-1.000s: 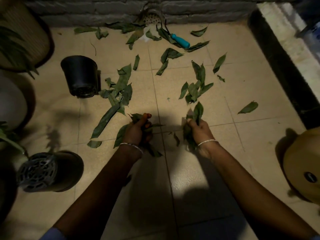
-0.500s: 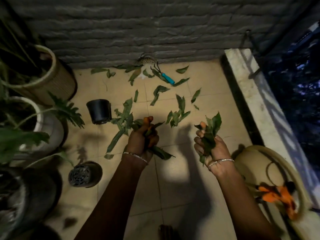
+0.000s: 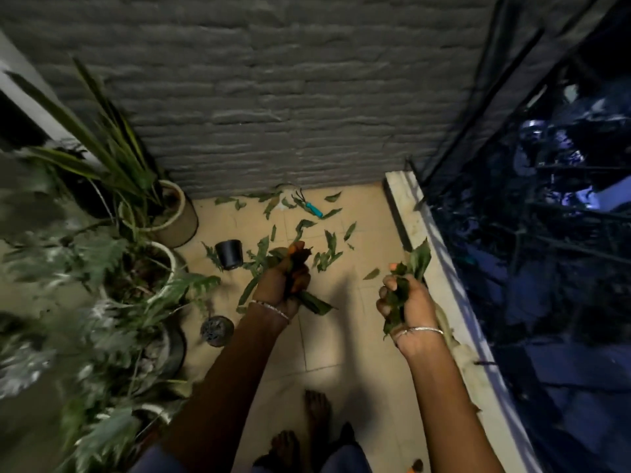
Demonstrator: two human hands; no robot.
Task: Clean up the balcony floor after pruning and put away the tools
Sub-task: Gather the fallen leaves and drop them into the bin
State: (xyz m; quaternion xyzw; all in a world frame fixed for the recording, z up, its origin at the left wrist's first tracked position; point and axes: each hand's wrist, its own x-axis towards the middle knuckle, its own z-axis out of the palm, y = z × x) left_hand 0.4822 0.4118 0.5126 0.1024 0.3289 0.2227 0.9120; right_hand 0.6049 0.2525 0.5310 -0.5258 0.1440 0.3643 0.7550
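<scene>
A bunch of cut leaves (image 3: 314, 303) is gripped in the left hand (image 3: 283, 285) and another in the right hand (image 3: 403, 302), both above the floor (image 3: 362, 322). Gathering is judged part done: loose leaves (image 3: 327, 259) lie farther off, towards the teal-handled tool (image 3: 312, 209). A bin is called for next (none is seen). The tipped black pot (image 3: 229, 254) hides its contents.

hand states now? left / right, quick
Left hand: closed, gripping a bunch of leaves.
Right hand: closed, gripping its own bunch of leaves.
</scene>
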